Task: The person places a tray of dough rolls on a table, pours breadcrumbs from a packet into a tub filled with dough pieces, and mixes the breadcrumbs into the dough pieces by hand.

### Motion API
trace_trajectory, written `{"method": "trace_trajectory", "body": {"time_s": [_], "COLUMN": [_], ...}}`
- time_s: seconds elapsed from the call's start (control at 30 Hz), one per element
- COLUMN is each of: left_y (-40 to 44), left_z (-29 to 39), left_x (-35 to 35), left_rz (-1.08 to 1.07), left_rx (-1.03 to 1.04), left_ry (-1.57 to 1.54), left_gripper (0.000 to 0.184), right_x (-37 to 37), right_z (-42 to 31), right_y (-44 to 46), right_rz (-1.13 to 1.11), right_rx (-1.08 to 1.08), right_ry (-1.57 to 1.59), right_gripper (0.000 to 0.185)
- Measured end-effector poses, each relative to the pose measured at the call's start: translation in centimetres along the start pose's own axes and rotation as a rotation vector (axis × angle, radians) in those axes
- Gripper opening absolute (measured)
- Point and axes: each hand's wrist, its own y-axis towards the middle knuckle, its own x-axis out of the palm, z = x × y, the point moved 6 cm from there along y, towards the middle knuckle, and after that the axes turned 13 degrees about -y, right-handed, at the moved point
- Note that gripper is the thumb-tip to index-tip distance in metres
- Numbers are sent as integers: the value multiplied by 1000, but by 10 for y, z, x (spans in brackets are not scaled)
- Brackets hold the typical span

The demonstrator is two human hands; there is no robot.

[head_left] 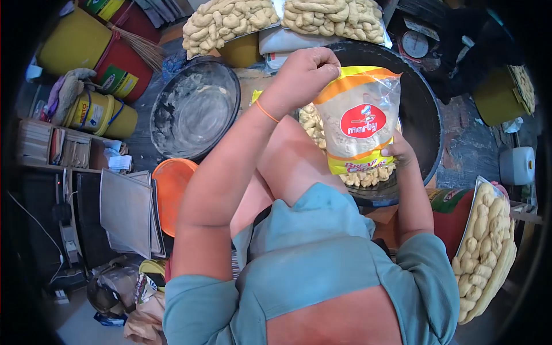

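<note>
A clear and yellow bag marked "marby" hangs upright over a large black basin. My left hand pinches its top left corner, with the fingers closed. Lower down, my right hand grips the bag's bottom right side, thumb on the front. Pale, powdery contents show through the clear part. Behind and below the bag, knotted dough pieces are partly visible in the basin; the bag hides the rest of them.
A flour-dusted black tub stands left of the basin. Trays of shaped dough are at the top, and another dough tray is at the right. An orange basin and leaning metal trays are at the left.
</note>
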Motion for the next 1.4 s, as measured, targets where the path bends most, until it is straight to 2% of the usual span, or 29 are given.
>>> {"method": "trace_trajectory", "body": {"time_s": [0.07,0.17,0.27,0.3,0.43,0.47,0.53,0.57,0.6,0.67,0.7,0.73,0.8,0.83,0.93,0.97,1.03,1.1,1.17,1.23,1.33,1.4], "left_y": [10,28,48,55,91,95,102,106,111,119,121,123,122,119,109,105,96,91,81,69,49,30], "left_z": [-15,-16,-7,-6,2,9,21,21,20,16,12,9,-6,-15,-25,-34,-50,-71,-83,-110,-150,-181], "left_x": [12,38,76,88,121,124,128,130,133,134,135,135,127,121,98,91,80,62,49,36,25,23], "left_rz": [-2,-171,-474,-550,-491,-416,-354,-311,-267,-199,-176,-154,-210,-219,-232,-236,-211,-116,-33,-5,59,104], "left_rx": [-86,-216,-216,-267,-26,-21,9,55,101,195,241,286,178,121,-39,-89,-176,-200,-243,-300,-345,-354], "left_ry": [-60,1,448,505,484,441,389,358,325,281,269,257,183,103,44,55,14,-86,-158,-134,-101,-88], "left_gripper": [24,33,41,40,33,32,32,32,31,32,32,33,34,34,33,33,34,35,36,35,33,30], "right_x": [-11,-30,-46,-51,-88,-107,-106,-106,-106,-90,-89,-101,-127,-128,-145,-140,-143,-153,-166,-163,-190,-182], "right_z": [9,17,16,15,27,41,32,30,34,37,32,38,54,45,36,19,8,10,16,8,26,21], "right_y": [-3,-10,-15,-16,-23,-19,-25,-26,-25,-10,-4,-1,2,1,-10,-13,-21,-29,-40,-48,-65,-77], "right_rz": [10,-26,-24,-19,95,171,62,100,281,149,109,193,363,299,348,390,488,638,655,669,809,808], "right_rx": [7,57,41,30,-100,-78,-452,-471,-483,-424,-416,-409,-398,-441,-396,-380,-377,-401,-384,-396,-360,-332], "right_ry": [42,10,-14,-10,177,268,715,725,663,593,528,535,548,604,468,353,228,173,178,144,6,-7], "right_gripper": [97,98,98,98,94,102,117,124,127,130,121,112,94,83,80,71,66,61,60,57,54,52]}}
